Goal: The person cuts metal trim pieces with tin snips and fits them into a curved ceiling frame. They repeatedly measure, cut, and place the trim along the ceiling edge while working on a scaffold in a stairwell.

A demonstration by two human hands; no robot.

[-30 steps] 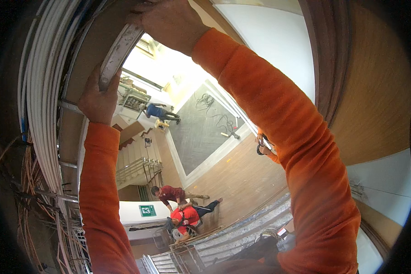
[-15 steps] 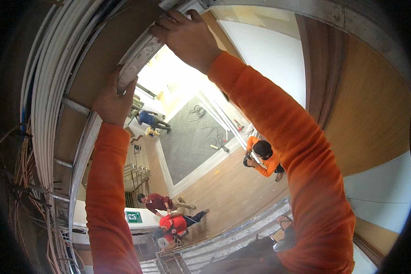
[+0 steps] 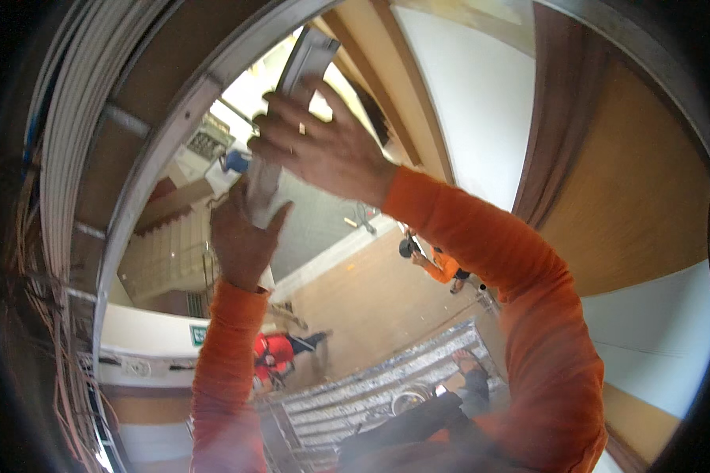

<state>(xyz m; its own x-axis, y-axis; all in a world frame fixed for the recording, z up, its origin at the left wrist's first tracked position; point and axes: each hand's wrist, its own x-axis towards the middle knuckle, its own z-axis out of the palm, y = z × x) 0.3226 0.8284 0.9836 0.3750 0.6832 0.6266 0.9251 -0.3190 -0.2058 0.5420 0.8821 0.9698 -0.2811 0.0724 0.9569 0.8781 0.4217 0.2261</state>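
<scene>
Pale grey metal channel [image 3: 309,60], short and narrow, held aloft in both hands beside the overhead frame, high above the floor of the room in which I stand. Its long axis runs steeply aslant: the upper end points up and a little to the person's right, the lower end down and to the left. The left hand [image 3: 244,240] holds the lower end, thumb on one side and fingers on the other, pinching the strip between them. The right hand [image 3: 327,146] lies across the middle, its fingers spread apart; motion blur hides the fingertips, and I cannot tell how firmly they press. Both forearms wear orange sleeves [image 3: 489,244]. To the left, a curved metal frame [image 3: 188,116] sweeps past the channel, and beyond it hangs a bundle of white lines [image 3: 63,197]. To the right stand a white panel [image 3: 473,87] and a curved brown panel [image 3: 631,173]. Far below, a co-worker in orange [image 3: 443,268] is near the edge of the wooden floor [image 3: 371,280], another in red [image 3: 273,355] is farther left, and a grey slatted platform [image 3: 331,406] lies nearest the person.
</scene>
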